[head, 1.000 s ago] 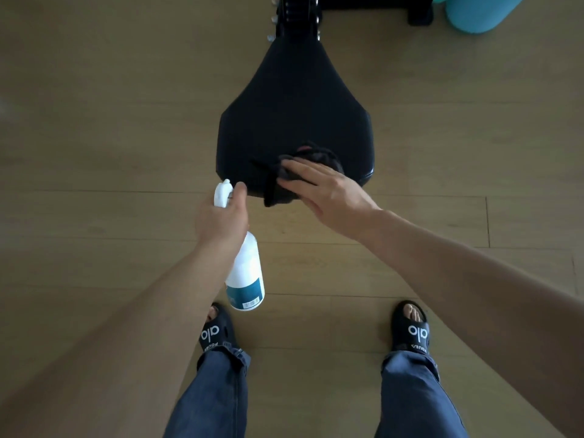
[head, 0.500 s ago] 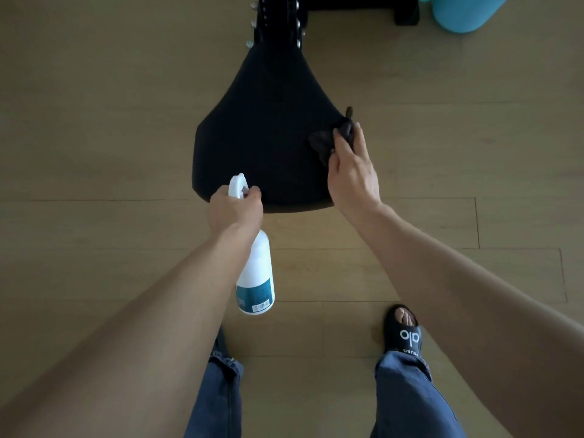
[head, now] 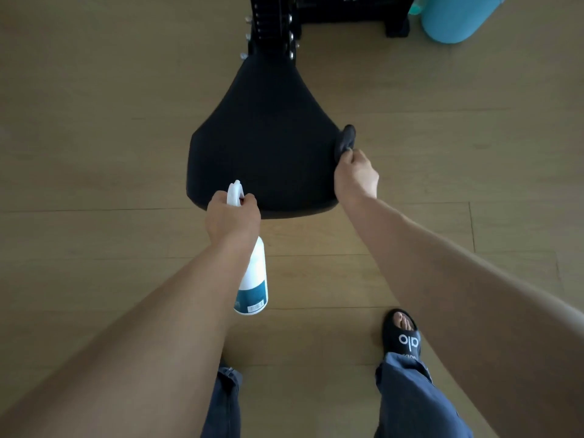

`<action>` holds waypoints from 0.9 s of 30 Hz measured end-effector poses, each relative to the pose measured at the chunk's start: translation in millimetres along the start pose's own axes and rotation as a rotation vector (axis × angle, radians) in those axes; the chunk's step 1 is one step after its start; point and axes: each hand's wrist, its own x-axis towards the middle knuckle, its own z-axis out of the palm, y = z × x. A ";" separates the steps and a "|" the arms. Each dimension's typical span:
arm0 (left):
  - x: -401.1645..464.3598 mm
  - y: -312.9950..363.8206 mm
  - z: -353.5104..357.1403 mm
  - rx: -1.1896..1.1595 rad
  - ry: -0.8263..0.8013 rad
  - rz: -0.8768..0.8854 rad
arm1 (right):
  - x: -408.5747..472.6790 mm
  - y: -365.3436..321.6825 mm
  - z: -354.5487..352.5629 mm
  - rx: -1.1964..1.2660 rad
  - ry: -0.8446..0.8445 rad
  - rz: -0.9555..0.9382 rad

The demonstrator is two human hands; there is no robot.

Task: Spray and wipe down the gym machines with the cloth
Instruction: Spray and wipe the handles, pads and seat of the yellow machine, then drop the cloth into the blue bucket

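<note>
A black padded machine seat (head: 262, 147) fills the middle of the head view, narrow end away from me. My right hand (head: 355, 175) grips a dark cloth (head: 345, 140) against the seat's right edge; most of the cloth is bunched under my fingers. My left hand (head: 232, 218) holds a white spray bottle (head: 252, 273) by its neck just in front of the seat's near edge, nozzle pointing away, the body with a teal label hanging down toward me.
The seat joins a black metal post and frame (head: 275, 23) at the top. A teal cylinder (head: 455, 17) lies at the top right. Wooden floor (head: 94, 121) surrounds the seat. My right foot in a black sandal (head: 403, 335) stands below.
My right hand has carried the cloth from the seat's near middle out to its right edge. The left hand and bottle have stayed by the seat's near edge.
</note>
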 end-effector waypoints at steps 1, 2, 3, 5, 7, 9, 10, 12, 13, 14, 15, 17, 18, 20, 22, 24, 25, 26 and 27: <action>-2.0 1.8 -1.5 0.027 -0.016 -0.002 | -10.7 3.1 2.6 -0.024 0.015 0.013; -5.1 3.1 -2.3 0.065 -0.044 0.010 | -20.4 5.4 4.9 -0.044 0.034 0.023; -12.1 5.2 -2.8 0.107 -0.080 0.032 | -28.5 7.3 2.8 -0.056 0.037 0.042; -28.8 6.4 -2.3 0.181 -0.139 0.082 | -34.9 10.5 -6.6 -0.029 -0.021 0.095; -48.2 8.5 -1.3 0.227 -0.171 0.105 | -35.2 11.2 -23.1 0.052 -0.122 0.175; -65.1 16.8 1.1 0.241 -0.186 0.117 | -40.9 15.8 -43.3 0.229 -0.249 0.279; -73.9 23.6 4.2 0.244 -0.194 0.124 | -43.4 20.1 -54.2 0.338 -0.295 0.324; -96.8 40.0 14.3 0.275 -0.234 0.162 | -54.5 30.8 -78.2 0.555 -0.360 0.357; -111.1 49.1 21.9 0.295 -0.266 0.200 | -58.2 36.6 -92.4 0.617 -0.378 0.361; -126.5 57.7 31.3 0.314 -0.308 0.236 | -63.8 39.4 -109.7 0.654 -0.402 0.356; -144.5 67.8 41.1 0.331 -0.349 0.271 | -64.7 43.8 -129.4 0.674 -0.384 0.357; -178.9 86.9 63.3 0.368 -0.408 0.333 | -66.4 52.2 -174.9 0.709 -0.311 0.355; -195.2 95.2 76.2 0.389 -0.424 0.350 | -65.4 57.8 -198.0 0.723 -0.271 0.339; -230.4 111.1 102.4 0.413 -0.431 0.364 | -65.1 69.0 -245.2 0.755 -0.211 0.349; -266.1 126.6 130.4 0.416 -0.436 0.347 | -57.4 79.1 -289.6 0.820 -0.182 0.333; -297.6 143.8 159.4 0.395 -0.452 0.325 | -45.6 80.0 -334.6 0.834 -0.159 0.303; -312.2 154.7 174.0 0.382 -0.454 0.311 | -39.6 76.7 -357.2 0.808 -0.131 0.292; -323.3 166.1 189.2 0.357 -0.452 0.299 | -31.6 74.3 -378.0 0.798 -0.120 0.270; -336.0 178.3 203.0 0.346 -0.456 0.285 | -23.4 71.4 -398.0 0.779 -0.102 0.254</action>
